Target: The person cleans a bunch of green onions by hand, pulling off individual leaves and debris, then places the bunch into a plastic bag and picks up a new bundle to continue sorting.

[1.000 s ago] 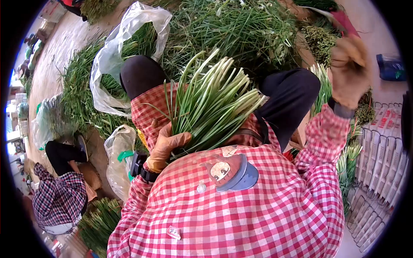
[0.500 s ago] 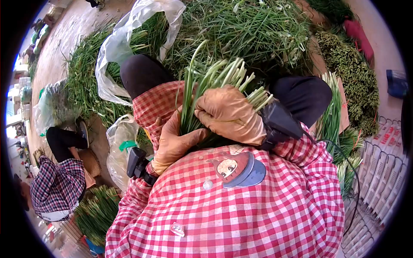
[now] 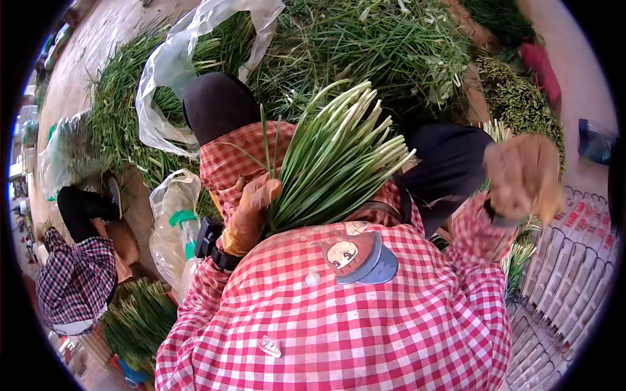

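My left hand [image 3: 251, 212], in a tan glove, is closed around a bunch of chives [image 3: 339, 159] at my lap. The pale cut ends fan out up and to the right; the lower end is hidden behind my hand and checked clothing. A few loose green blades stick up beside the thumb. My right hand [image 3: 523, 176], also gloved, is away from the bunch, out past my knee on the right. Motion smears its fingers, so whether it holds anything cannot be made out. Below it lie more chives [image 3: 520, 257], partly covered by my arm.
A large heap of loose green leaves [image 3: 365, 52] lies ahead. Clear plastic bags [image 3: 156, 85] are on the left. Bundled greens [image 3: 521, 94] are stacked at far right, above wire-edged slatted racks [image 3: 564, 260]. Another person [image 3: 75, 280] sits at left beside a green bundle [image 3: 140, 322].
My right hand has let go of the bunch and swung out to the right. The bunch now fans open, still in my left hand.
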Motion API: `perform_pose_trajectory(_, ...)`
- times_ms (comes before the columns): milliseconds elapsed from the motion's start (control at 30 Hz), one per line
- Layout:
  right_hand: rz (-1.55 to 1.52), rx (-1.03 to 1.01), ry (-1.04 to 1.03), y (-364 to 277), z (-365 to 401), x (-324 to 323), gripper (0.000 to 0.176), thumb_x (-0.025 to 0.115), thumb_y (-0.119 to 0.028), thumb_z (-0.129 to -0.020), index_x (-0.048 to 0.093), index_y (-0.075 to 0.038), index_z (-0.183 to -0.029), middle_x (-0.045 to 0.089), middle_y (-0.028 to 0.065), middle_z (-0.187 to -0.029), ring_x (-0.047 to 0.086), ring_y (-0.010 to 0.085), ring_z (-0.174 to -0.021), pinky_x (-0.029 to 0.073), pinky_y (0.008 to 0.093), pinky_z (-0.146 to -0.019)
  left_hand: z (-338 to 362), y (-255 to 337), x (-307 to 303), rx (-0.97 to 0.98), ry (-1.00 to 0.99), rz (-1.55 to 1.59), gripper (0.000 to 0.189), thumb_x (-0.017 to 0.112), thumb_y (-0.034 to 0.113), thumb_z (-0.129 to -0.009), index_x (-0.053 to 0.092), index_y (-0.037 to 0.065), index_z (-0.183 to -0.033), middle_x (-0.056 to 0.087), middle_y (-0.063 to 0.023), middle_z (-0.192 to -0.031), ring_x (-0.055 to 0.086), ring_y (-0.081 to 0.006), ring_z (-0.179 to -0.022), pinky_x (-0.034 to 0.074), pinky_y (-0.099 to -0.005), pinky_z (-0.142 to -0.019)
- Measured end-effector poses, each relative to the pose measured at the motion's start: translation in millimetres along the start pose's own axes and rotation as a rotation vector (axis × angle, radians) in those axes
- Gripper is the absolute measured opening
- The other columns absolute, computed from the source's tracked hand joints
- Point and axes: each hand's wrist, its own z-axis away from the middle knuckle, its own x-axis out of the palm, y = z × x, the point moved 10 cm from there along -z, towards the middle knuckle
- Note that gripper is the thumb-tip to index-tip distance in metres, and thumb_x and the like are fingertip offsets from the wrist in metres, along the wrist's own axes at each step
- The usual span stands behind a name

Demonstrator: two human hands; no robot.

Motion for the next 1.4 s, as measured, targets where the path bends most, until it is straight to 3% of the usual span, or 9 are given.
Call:
perform_pose_trajectory(133,1.092,0.919,1.1,23.5,124.5,-117.6,0.03,0.055,-0.028,-0.09,0.062,-0.005,-0.11,0.065,0.0056,-0.087,0.061,0.0183,-0.07,0.046,0.0236,-0.072,-2.3,-20.4,-25.9,0.018,0.076,-0.011,0.053,0.06,0.041,-0.084,0.056,0.002,-0.119,0.062,-0.0004,-0.103,0.054,-0.0071,-0.093,0.038,-0.0209,-0.081)
perform_pose_trajectory(267,0.497,0.977,0.677,129.2,107.3,-40.5,0.047,0.059,-0.035,-0.09,0.056,0.001,-0.12,0.065,0.0087,-0.104,0.06,0.0175,-0.092,0.047,0.0307,-0.083,-6.5,-38.4,-39.2,0.037,0.006,0.085,0.049,0.063,0.03,-0.084,0.055,0.001,-0.122,0.063,-0.0031,-0.106,0.057,-0.009,-0.092,0.042,-0.0223,-0.081)
perform_pose_trajectory(567,-0.532,0.3,0.9,158.7,50.8,-37.7,0.046,0.044,-0.03,-0.098,0.038,-0.006,-0.137,0.055,0.0073,-0.126,0.055,0.0174,-0.11,0.045,0.0317,-0.096,-11.0,2.5,17.5,-0.083,0.087,-0.017,0.038,0.069,0.008,-0.08,0.057,0.001,-0.116,0.065,-0.0057,-0.103,0.062,-0.0129,-0.087,0.05,-0.0261,-0.079)
perform_pose_trajectory(800,-0.485,0.309,1.025,162.7,56.2,-62.6,0.041,0.055,-0.035,-0.092,0.055,-0.006,-0.121,0.064,0.0095,-0.107,0.065,0.0211,-0.092,0.055,0.0353,-0.08,-28.9,4.4,49.5,-0.273,-0.272,0.211,0.046,0.064,0.033,-0.087,0.056,0.002,-0.119,0.064,-0.0068,-0.11,0.062,-0.0138,-0.094,0.052,-0.028,-0.082)
perform_pose_trajectory(967,-0.592,0.169,1.027,182.2,82.9,-78.0,0.045,0.061,-0.03,-0.087,0.053,-0.006,-0.124,0.061,0.0114,-0.114,0.061,0.0249,-0.099,0.051,0.0407,-0.086,-47.9,-30.3,17.3,-0.293,-0.098,0.227,0.056,0.054,0.037,-0.091,0.043,0.001,-0.133,0.054,-0.0113,-0.127,0.054,-0.0197,-0.115,0.043,-0.0324,-0.098)
perform_pose_trajectory(1133,-0.425,0.218,0.941,178.6,83.8,-96.7,0.053,0.066,-0.033,-0.082,0.052,-0.003,-0.123,0.06,0.0139,-0.116,0.06,0.0269,-0.102,0.049,0.0433,-0.09,-44.9,-45.2,25.8,0.028,-0.508,0.484,0.085,0.056,0.054,-0.085,0.022,0.004,-0.145,0.036,-0.0086,-0.144,0.038,-0.0202,-0.129,0.03,-0.0349,-0.109)
perform_pose_trajectory(1200,-0.258,0.269,0.915,153.1,67.4,-101.9,0.061,0.061,-0.045,-0.083,0.051,0.0,-0.123,0.059,0.0153,-0.119,0.059,0.0275,-0.105,0.049,0.0425,-0.09,-26.4,-32.8,42.0,-0.256,-0.257,0.335,0.085,0.058,0.054,-0.083,0.025,0.005,-0.144,0.037,-0.0081,-0.143,0.039,-0.0201,-0.129,0.03,-0.0347,-0.109)
perform_pose_trajectory(1300,-0.273,0.438,1.047,117.1,62.6,-117.8,0.065,0.049,-0.053,-0.089,0.049,-0.001,-0.127,0.058,0.0134,-0.122,0.06,0.0241,-0.106,0.049,0.0385,-0.09,-28.0,-29.1,42.3,-0.082,-0.464,0.101,0.066,0.072,0.023,-0.081,0.04,0.007,-0.137,0.051,-0.0072,-0.131,0.049,-0.0163,-0.117,0.038,-0.0322,-0.101)
perform_pose_trajectory(1400,0.009,0.353,0.932,85.3,50.4,-150.0,0.041,0.056,-0.028,-0.091,0.054,0.001,-0.12,0.065,0.0086,-0.109,0.063,0.0153,-0.099,0.053,0.0272,-0.082,-15.5,-19.5,53.6,-0.193,-0.338,0.149,0.059,0.074,0.01,-0.078,0.048,0.005,-0.13,0.059,-0.0047,-0.12,0.055,-0.0134,-0.107,0.042,-0.0281,-0.095)
